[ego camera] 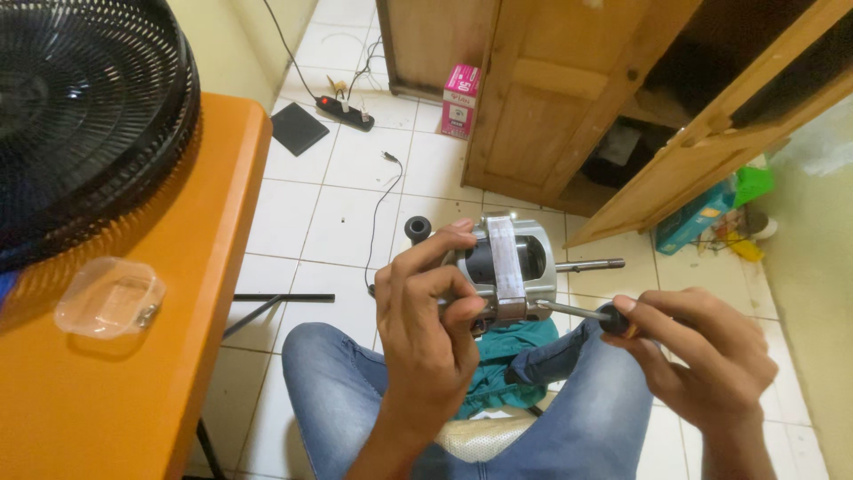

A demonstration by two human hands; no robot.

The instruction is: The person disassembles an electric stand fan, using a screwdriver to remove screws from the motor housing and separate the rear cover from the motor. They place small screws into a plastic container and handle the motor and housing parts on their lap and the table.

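One fan motor [508, 267], grey metal with a shaft sticking out to the right, held above the person's lap in the left hand [426, 333], fingers curled around its near end. One screwdriver [586, 313], pinched in the right hand [702, 356], tip touching the motor. One green cloth [498, 360] on the knees below. One orange table [169, 373] at left: one fan grille [89, 116] at its far corner, one clear plastic box [109, 298] near the middle. One power strip [346, 111] on the floor.
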